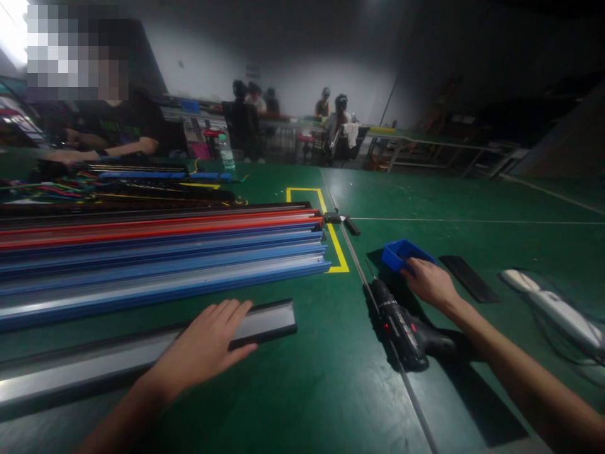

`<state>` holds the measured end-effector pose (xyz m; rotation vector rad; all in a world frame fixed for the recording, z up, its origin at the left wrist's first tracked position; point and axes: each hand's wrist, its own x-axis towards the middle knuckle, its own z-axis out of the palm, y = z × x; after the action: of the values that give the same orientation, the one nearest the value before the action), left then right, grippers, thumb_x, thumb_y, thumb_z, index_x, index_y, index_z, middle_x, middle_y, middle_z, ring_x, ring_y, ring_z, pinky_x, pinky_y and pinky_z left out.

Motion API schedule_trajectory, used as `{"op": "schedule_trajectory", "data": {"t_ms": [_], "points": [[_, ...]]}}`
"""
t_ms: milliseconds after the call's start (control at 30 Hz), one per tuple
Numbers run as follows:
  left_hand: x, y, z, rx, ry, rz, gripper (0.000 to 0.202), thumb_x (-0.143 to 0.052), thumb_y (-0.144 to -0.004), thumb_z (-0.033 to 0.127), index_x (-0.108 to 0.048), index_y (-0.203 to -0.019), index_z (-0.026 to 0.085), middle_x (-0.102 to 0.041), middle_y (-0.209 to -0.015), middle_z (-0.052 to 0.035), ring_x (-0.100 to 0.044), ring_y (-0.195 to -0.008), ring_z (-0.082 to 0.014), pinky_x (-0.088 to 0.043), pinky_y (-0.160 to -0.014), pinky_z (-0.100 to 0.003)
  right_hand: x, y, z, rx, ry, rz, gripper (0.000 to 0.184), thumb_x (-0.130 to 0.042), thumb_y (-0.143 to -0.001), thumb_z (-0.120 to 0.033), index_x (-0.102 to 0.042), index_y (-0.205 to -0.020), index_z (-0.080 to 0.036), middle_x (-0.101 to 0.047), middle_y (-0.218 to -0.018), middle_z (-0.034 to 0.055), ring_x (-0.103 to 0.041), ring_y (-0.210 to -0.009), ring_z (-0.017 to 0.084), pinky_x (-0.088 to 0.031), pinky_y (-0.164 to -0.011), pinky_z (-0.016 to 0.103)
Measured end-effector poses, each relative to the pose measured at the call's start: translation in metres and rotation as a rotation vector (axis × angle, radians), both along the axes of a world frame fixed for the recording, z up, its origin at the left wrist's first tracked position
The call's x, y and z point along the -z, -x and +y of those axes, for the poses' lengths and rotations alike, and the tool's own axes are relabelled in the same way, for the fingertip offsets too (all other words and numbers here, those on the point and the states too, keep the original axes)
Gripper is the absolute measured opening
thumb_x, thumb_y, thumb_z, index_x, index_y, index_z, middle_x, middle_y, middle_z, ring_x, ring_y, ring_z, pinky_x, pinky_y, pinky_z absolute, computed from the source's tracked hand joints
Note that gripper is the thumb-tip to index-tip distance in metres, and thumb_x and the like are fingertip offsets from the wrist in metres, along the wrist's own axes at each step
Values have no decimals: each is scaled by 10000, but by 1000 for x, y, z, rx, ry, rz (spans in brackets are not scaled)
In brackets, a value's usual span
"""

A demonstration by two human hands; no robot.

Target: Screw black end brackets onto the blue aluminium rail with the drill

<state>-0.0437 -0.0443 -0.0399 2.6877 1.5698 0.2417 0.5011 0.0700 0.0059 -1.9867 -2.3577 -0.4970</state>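
Note:
My left hand [204,337] lies across a long black-edged metal channel [269,320] near its right end. Its fingers wrap over the far edge and the thumb rests at the near edge. My right hand [432,284] dips into a small blue bin [401,255], fingers bent together. The fingertips are down in the bin, and what they pinch is hidden. Just left of that wrist a black cordless drill [399,325] lies on its side, its bit pointing toward the bin.
Several blue and red channels [265,258] lie side by side at the left, within yellow tape [338,246]. A black strip [467,277] and a white corded tool [562,309] are at the right. A bottle [225,153] and a person [118,132] are across the green table [302,403].

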Motion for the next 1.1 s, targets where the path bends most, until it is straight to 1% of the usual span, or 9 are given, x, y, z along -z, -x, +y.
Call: {"op": "schedule_trajectory", "data": {"t_ms": [67, 167, 367, 467, 600, 800, 967, 1033, 1100], "points": [[1, 1, 0, 6, -2, -2, 717, -532, -992, 676, -586, -1476, 149, -681, -1354, -182, -657, -1201, -336, -516, -1043, -490, 0, 0, 2, -61, -28, 23, 256, -468, -1029, -326, -677, -996, -183, -772, -1021, 147, -713, -842, 272, -459, -647, 328], [2, 2, 0, 6, 5, -4, 743, -523, -989, 693, -574, -1487, 144, -679, -1364, -186, -656, -1212, -341, -512, -1051, -500, -2, 9, 10, -209, -67, 37, 245, -484, -1031, -305, -676, -944, -182, -754, -964, 151, -696, -880, 276, -483, -726, 335], [1, 2, 0, -1, 39, -1, 749, -506, -993, 702, -557, -1506, 158, -665, -1393, -186, -645, -1242, -343, -503, -1067, -503, -11, 36, 46, -377, -36, 115, 267, -487, -1053, -302, -683, -936, -165, -720, -965, 159, -653, -903, 276, -486, -801, 351], [1, 1, 1, -6, 39, -6, 758, -508, -989, 707, -558, -1507, 156, -665, -1395, -191, -641, -1250, -351, -501, -1064, -506, -13, 47, 63, -424, 20, 132, 223, -534, -1036, -284, -699, -935, -175, -708, -959, 128, -645, -899, 248, -486, -798, 325], [2, 1, 1, -21, 58, 12, 771, -505, -985, 715, -552, -1517, 160, -673, -1393, -184, -643, -1249, -350, -493, -1071, -507, -14, 60, 74, -492, 121, 166, 219, -561, -1035, -278, -729, -937, -176, -697, -948, 88, -655, -865, 210, -493, -763, 294], [3, 2, 2, -17, 78, 22, 785, -491, -989, 713, -555, -1515, 135, -674, -1386, -198, -646, -1247, -364, -498, -1060, -524, -20, 65, 80, -568, 260, 225, 248, -562, -1044, -282, -781, -985, -181, -719, -1004, 82, -694, -872, 196, -531, -798, 296], [4, 2, 1, -13, 71, 25, 786, -477, -997, 708, -559, -1510, 118, -676, -1386, -205, -648, -1256, -359, -496, -1071, -509, -20, 74, 79, -583, 314, 252, 238, -579, -1026, -280, -795, -1013, -183, -735, -1047, 95, -715, -918, 211, -547, -836, 311], [4, 2, 1, -13, 63, 19, 781, -487, -992, 707, -561, -1508, 125, -680, -1382, -200, -652, -1248, -352, -498, -1068, -500, -22, 80, 76, -574, 329, 245, 241, -579, -1021, -290, -791, -1008, -176, -742, -1036, 99, -719, -901, 213, -543, -812, 312], [4, 2, 1, -12, 57, 17, 780, -492, -990, 707, -564, -1503, 124, -685, -1374, -198, -653, -1243, -350, -499, -1066, -498, -29, 85, 75, -564, 346, 225, 251, -612, -1001, -348, -790, -1010, -172, -752, -1017, 103, -718, -843, 218, -526, -739, 311]]}}
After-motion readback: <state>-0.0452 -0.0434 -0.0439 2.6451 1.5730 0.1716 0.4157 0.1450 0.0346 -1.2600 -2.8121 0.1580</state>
